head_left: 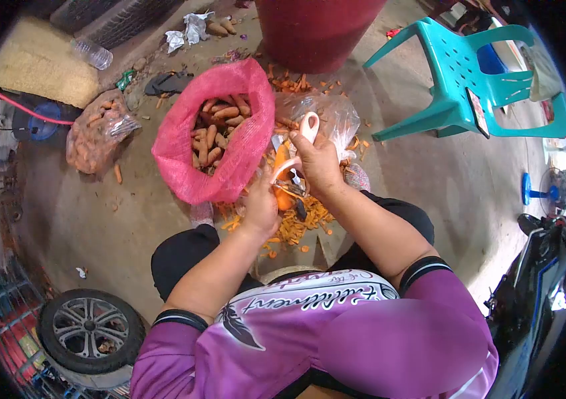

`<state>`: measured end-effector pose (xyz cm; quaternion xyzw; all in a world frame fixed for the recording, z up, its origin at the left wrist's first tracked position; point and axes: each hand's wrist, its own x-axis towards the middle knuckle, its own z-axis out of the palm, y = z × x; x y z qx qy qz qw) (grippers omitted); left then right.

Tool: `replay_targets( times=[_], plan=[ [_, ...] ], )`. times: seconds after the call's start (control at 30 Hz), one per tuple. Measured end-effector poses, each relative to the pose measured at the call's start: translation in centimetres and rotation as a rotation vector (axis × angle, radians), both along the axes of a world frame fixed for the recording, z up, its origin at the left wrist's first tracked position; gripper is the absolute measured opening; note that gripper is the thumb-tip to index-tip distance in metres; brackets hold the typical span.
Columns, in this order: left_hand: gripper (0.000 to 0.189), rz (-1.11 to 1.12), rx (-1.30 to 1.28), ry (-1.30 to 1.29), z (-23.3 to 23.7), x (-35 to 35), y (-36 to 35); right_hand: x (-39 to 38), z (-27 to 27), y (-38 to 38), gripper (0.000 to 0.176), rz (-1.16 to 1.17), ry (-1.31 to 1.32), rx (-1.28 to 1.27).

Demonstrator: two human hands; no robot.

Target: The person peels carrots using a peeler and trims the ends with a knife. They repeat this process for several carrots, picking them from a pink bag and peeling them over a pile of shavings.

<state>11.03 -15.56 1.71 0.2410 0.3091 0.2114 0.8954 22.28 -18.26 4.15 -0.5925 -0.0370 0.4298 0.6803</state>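
My right hand [318, 161] is closed around a pale pinkish handle [309, 124] with a hole through its end. Low on the left, my left hand [260, 203] has its fingers curled beside a pale curved loop [286, 166]; what they grip is largely hidden. Between the hands are orange pieces [283, 199] and a small shiny part, too cluttered to tell apart. Orange peelings [296, 228] lie on the floor beneath. Just left of the hands stands an open pink mesh sack [170, 150] with many carrots [214, 135] inside.
A clear plastic bag [340, 118] lies beyond my right hand. The red tub [316, 33] stands ahead, a teal plastic chair [452, 73] to the right. At left are a filled bag [100, 136] and a wheel [91, 329]; a motorbike [532, 286] is at right.
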Motion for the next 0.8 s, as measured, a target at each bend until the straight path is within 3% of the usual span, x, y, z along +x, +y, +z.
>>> replay_targets(
  times=[0.17, 0.4, 0.5, 0.6, 0.7, 0.8],
  plan=[
    [0.042, 0.039, 0.171, 0.081, 0.0, 0.0, 0.0, -0.2, -0.4, 0.2, 0.016, -0.052, 0.227, 0.028],
    [0.038, -0.083, 0.623, 0.179, -1.4, -0.2, -0.2, 0.7, 0.1, 0.5, 0.016, -0.027, -0.196, 0.046],
    [0.034, -0.002, 0.38, 0.109, 0.1, 0.1, -0.6, 0.3, 0.3, 0.1, 0.017, 0.002, -0.249, 0.032],
    [0.034, -0.027, 0.353, 0.157, -0.8, 0.0, -0.2, 0.4, -0.2, 0.1, 0.017, 0.002, -0.291, 0.009],
    [0.033, -0.043, 0.532, 0.145, -0.7, 0.2, -0.3, 0.5, 0.8, 0.3, 0.017, -0.061, -0.465, 0.062],
    [0.036, -0.047, 0.12, 0.147, -0.1, -0.2, -0.4, 1.5, 1.5, 0.7, 0.02, -0.157, -0.743, 0.084]
  ],
)
